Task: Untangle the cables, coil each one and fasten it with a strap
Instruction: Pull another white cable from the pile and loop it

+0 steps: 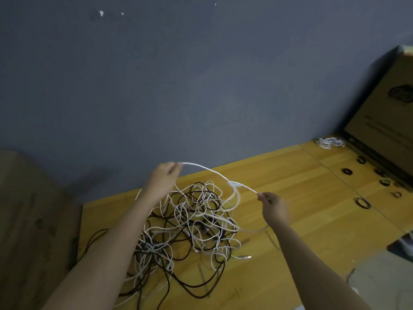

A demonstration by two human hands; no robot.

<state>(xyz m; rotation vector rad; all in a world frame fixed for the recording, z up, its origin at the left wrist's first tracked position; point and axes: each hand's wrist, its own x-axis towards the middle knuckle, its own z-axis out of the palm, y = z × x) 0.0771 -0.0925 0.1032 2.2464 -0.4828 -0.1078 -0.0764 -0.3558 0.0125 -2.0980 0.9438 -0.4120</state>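
Observation:
A tangle of white and black cables lies on the yellow wooden table. Above it a white cable stretches in an arc between both hands. My left hand pinches one end of that stretch, raised near the wall. My right hand pinches the cable lower and to the right. A loop of the same cable hangs down near the middle of the stretch and runs back into the pile. A white plug end lies at the pile's right edge.
A coiled white cable bundle rests at the table's far right corner. Several small black strap rings lie along the right side. A cardboard box stands at the right, a grey wall behind, a brown surface at the left.

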